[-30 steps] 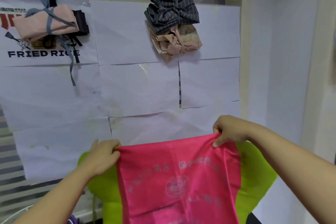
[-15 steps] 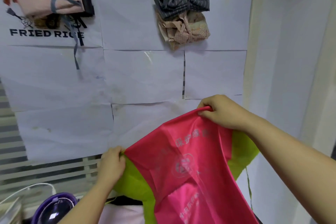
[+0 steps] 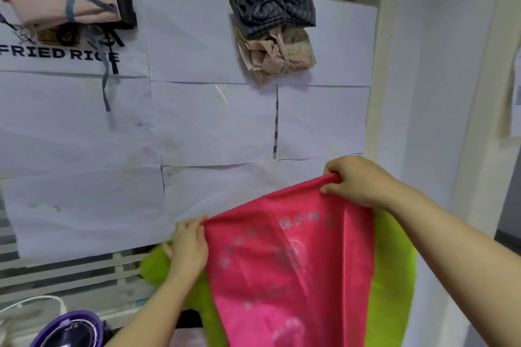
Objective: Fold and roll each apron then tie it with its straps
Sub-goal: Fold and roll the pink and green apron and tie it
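The bright pink fabric apron with pale printed letters [image 3: 287, 262] hangs in the air before the papered wall [image 3: 211, 121], its long axis pointing down. Its top edge slopes: the right hand [image 3: 356, 180] pinches the higher corner, the left hand [image 3: 189, 248] pinches the lower corner.

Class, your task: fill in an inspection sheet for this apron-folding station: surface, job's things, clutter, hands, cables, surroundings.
Surface: nothing seen.
Job's things: pink apron held up, not rolled, right corner higher; green fabric behind it; peach bundle, striped bundle and beige bundle hang tied on the wall.
Clutter: purple object, bottom left, unclear.
Hands: left hand and right hand each grip a top corner of the apron.
Cables: white cable beside the purple object.
Surroundings: paper sheets cover the wall; FRIED RICE poster at left.
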### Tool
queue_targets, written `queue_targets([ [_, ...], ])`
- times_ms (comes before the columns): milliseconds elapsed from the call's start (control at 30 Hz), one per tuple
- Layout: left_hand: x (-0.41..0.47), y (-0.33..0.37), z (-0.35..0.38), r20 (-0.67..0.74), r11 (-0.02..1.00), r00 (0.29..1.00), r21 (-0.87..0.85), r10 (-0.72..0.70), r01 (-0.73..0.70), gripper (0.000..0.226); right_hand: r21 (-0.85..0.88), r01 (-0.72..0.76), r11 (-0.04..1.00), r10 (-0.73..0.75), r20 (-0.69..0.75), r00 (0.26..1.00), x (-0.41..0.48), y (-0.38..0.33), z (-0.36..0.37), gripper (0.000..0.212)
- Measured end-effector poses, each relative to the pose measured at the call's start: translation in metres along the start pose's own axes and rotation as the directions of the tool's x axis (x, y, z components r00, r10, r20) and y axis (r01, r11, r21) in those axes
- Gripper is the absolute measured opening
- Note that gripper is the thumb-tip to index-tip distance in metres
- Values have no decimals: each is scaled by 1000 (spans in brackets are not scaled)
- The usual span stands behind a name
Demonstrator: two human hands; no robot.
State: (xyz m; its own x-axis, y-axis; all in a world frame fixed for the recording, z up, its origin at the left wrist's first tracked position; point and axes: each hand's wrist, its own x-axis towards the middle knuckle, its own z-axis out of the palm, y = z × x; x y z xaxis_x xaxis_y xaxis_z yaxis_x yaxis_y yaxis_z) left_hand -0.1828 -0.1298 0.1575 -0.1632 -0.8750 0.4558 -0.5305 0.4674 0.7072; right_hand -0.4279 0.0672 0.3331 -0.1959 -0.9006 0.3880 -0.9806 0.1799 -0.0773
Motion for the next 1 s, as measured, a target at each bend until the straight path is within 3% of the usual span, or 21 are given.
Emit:
queue_targets([
  [100, 21, 46, -37, -120, 978, 981, 161, 152, -131, 34, -67, -70, 995, 80, 157, 984, -2, 19, 15, 32],
  [200, 40, 71, -67, -82, 891, 922, 304, 379, -339, 40, -13, -85, 996, 86, 208, 974, -8, 29, 32, 32],
  [267, 53, 79, -83, -23, 805, 882, 421, 470, -418, 45, -9, -104, 995, 104, 129, 986, -8, 32, 39, 25],
  [367, 61, 90, -106, 94, 704, 835, 492, 542, -512, 49, 74, -119, 990, 127, -118, 985, -4, 35, 45, 22],
  [467, 62, 81, -122, 178, 735, 859, 453, 480, -505, 44, 197, -60, 979, 104, -219, 970, -3, 34, 39, 35],
  [600, 53, 65, -127, 369, 695, 837, 471, 404, -543, 78, 170, -43, 984, 57, -77, 995, -3, 37, 26, 49],
  [633, 51, 63, -128, 409, 676, 831, 493, 376, -548, 76, 145, -48, 988, 52, -26, 998, -2, 40, 23, 49],
  [733, 54, 52, -131, 465, 619, 821, 550, 330, -561, 39, 10, -78, 997, 78, 65, 995, 3, 45, 9, 41],
  [833, 59, 53, -136, 426, 610, 850, 596, 311, -522, 18, -222, -128, 967, 157, 119, 980, 8, 44, 1, 22],
  [867, 59, 55, -138, 393, 559, 877, 676, 278, -480, 15, -321, -159, 934, 205, 116, 972, 10, 42, 2, 17],
  [933, 60, 58, -135, 339, 363, 921, 847, 194, -388, 16, -490, -218, 844, 298, 91, 950, 12, 38, 12, 25],
  [1000, 56, 64, -131, 237, 280, 969, 927, 72, -248, 27, -544, -257, 799, 350, 72, 934, 14, 36, 22, 33],
])
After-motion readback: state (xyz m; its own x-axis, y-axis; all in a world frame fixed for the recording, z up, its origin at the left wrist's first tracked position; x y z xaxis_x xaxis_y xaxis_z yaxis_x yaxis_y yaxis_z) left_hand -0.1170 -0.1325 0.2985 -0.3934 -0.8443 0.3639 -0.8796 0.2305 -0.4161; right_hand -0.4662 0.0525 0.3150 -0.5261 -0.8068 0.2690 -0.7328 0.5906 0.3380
